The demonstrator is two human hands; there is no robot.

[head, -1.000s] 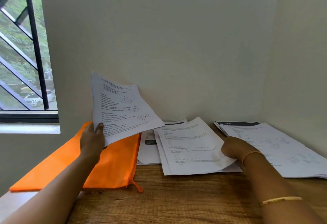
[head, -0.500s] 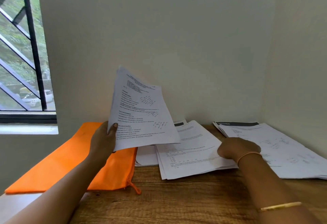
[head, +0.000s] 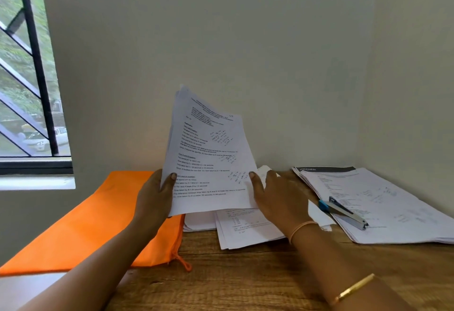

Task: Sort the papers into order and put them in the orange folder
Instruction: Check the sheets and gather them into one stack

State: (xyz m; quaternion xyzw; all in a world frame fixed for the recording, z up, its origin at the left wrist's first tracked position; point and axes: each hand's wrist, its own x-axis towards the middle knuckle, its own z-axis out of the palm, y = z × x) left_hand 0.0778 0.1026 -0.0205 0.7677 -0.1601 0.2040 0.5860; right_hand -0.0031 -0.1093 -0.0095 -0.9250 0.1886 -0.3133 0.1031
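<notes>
Two stacks, the centre pile (head: 245,233) and right pile (head: 405,214), lie loose beside the flat orange folder (head: 98,219) at lower left, while left hand (head: 154,196) and right hand (head: 278,198) each pinch the raised sheaf (head: 208,153) mid-frame, so filing seems unstarted.

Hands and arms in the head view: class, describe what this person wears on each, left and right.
No sleeves show; both arms are bare. The left hand wears no ring, band or watch that shows. Behind the right hand, a thin pale band circles the wrist, and a narrow gold bangle sits farther up the forearm.
</notes>
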